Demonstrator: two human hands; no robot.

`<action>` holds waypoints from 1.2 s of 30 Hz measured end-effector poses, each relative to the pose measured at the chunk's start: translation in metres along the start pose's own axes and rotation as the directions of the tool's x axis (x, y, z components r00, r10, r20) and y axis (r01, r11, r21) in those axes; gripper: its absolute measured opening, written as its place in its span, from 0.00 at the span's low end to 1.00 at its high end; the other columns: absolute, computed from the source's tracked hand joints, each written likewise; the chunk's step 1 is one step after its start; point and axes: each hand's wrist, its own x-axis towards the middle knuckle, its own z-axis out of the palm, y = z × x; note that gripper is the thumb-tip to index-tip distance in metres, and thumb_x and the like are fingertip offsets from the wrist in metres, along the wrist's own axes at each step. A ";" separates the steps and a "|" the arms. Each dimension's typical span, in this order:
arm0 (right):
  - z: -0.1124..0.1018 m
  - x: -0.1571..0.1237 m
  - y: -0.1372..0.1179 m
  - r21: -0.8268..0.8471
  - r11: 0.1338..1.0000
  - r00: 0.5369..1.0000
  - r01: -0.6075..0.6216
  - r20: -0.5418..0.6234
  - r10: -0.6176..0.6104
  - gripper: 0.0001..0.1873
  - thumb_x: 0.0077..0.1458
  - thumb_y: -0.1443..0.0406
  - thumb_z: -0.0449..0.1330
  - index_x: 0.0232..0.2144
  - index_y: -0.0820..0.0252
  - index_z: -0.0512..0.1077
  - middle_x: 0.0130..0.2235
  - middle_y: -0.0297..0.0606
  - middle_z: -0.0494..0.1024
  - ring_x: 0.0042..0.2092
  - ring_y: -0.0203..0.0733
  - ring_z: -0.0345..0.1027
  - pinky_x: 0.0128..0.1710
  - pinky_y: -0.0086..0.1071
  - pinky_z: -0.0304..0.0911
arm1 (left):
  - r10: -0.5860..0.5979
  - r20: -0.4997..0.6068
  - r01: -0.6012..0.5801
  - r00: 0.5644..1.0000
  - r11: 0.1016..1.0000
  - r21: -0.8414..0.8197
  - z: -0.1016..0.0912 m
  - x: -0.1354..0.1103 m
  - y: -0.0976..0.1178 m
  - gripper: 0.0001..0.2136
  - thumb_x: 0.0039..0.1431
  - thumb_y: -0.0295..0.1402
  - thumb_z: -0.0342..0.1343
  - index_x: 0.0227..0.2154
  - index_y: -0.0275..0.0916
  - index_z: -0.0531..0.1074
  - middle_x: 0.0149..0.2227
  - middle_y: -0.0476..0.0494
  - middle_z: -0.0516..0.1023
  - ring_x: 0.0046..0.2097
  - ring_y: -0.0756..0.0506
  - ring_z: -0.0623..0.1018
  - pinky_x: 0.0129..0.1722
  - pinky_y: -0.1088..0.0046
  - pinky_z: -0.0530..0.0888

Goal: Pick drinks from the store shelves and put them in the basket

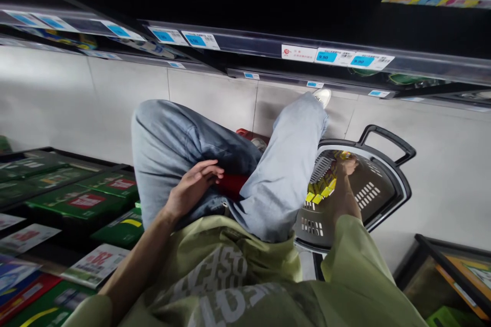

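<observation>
I am crouched in a shop aisle with both knees in light blue jeans in front of me. My left hand (195,184) rests on my left thigh, fingers loosely curled and holding nothing. My right hand (347,167) reaches down into a grey shopping basket (378,191) beside my right leg. Its fingers lie among several yellow packets (320,189) in the basket; whether they grip one is hidden.
Dark shelves with blue and white price tags (337,56) run above a pale tiled floor. Green and red boxed goods (82,199) fill low shelves at left. A black-framed display (452,271) stands at lower right.
</observation>
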 end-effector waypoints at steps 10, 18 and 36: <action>0.027 0.004 0.012 0.095 0.985 0.983 -0.142 -0.107 0.152 0.17 0.64 0.64 0.63 0.54 0.57 0.69 0.56 0.61 0.77 0.58 0.65 0.75 0.59 0.59 0.66 | -0.013 0.003 0.013 1.000 1.000 0.012 0.001 -0.001 0.000 0.23 0.56 0.44 0.75 0.52 0.40 0.86 0.45 0.33 0.87 0.47 0.33 0.83 0.45 0.57 0.80; 0.027 0.023 0.013 0.139 0.963 0.962 -0.230 -0.118 0.247 0.19 0.57 0.62 0.72 0.47 0.54 0.69 0.56 0.61 0.81 0.60 0.66 0.78 0.65 0.57 0.71 | -0.014 0.035 0.014 0.999 1.000 0.015 0.009 -0.003 0.003 0.25 0.55 0.46 0.78 0.52 0.39 0.86 0.45 0.36 0.89 0.46 0.38 0.84 0.47 0.64 0.81; -0.035 -0.159 0.046 0.515 0.836 0.976 0.191 -0.189 -0.106 0.12 0.47 0.54 0.58 0.21 0.55 0.73 0.27 0.45 0.82 0.36 0.57 0.80 0.44 0.47 0.76 | 0.155 0.131 -0.095 0.979 0.919 -0.382 -0.022 -0.010 -0.006 0.27 0.50 0.46 0.74 0.52 0.39 0.84 0.45 0.35 0.85 0.47 0.37 0.82 0.48 0.59 0.81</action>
